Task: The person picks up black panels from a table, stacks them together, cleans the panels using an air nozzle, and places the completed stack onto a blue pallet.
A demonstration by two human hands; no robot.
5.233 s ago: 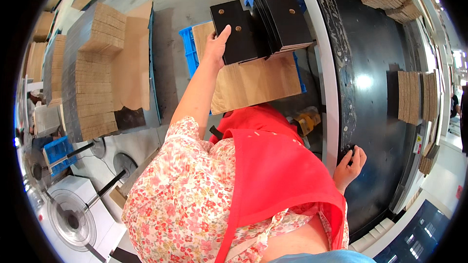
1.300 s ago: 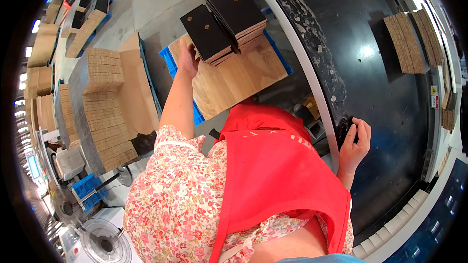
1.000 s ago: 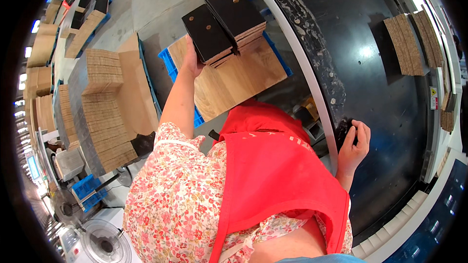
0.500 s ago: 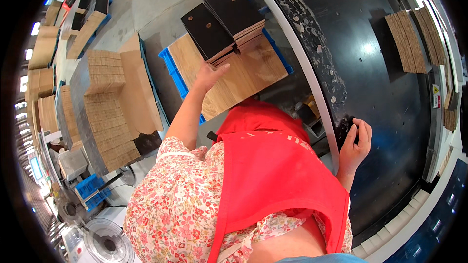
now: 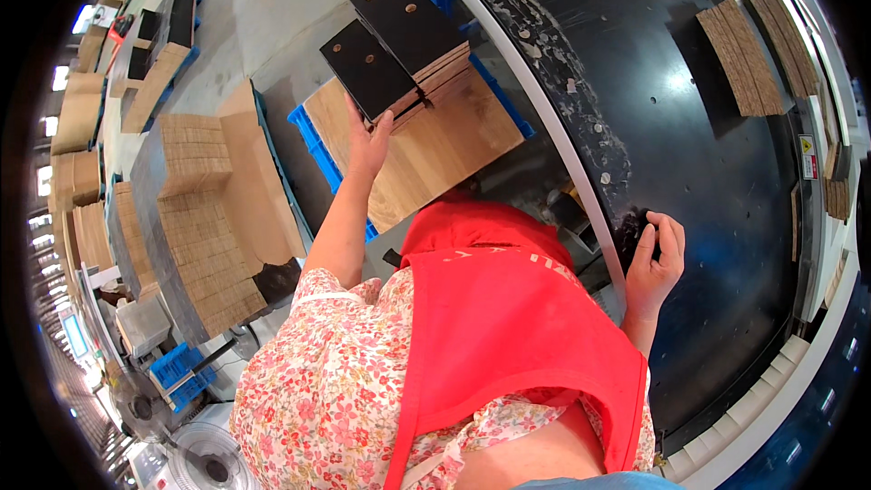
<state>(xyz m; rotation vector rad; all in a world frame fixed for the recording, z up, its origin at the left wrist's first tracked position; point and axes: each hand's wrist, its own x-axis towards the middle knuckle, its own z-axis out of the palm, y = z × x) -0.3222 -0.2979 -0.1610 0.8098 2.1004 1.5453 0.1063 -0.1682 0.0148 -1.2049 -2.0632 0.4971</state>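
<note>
My left hand [image 5: 369,147] is at the near corner of the shorter stack of black panels [image 5: 367,68]. Its fingers lie along the left side and its thumb against the near end, closed on the panels there. A longer black panel stack [image 5: 413,23] stands just to the right; both have two round holes on top and brown edges. Beneath them is a wood-grain board [image 5: 435,150]. Over at the right, my right hand [image 5: 658,259] rests by the edge of the black work surface [image 5: 717,227], fingers curled around a small dark thing that is mostly hidden.
Brown board stacks [image 5: 748,59] stand at the work surface's far right. A pale rail [image 5: 544,118] edges that surface. Blue pallet parts [image 5: 318,150] show under the wood-grain board. To the left are a large pallet of stacked brown pieces [image 5: 195,209] and a fan [image 5: 213,463].
The view has shifted slightly. My left hand's fingers have reached further along the left side of the shorter black stack. My right hand stays at the work surface's edge.
</note>
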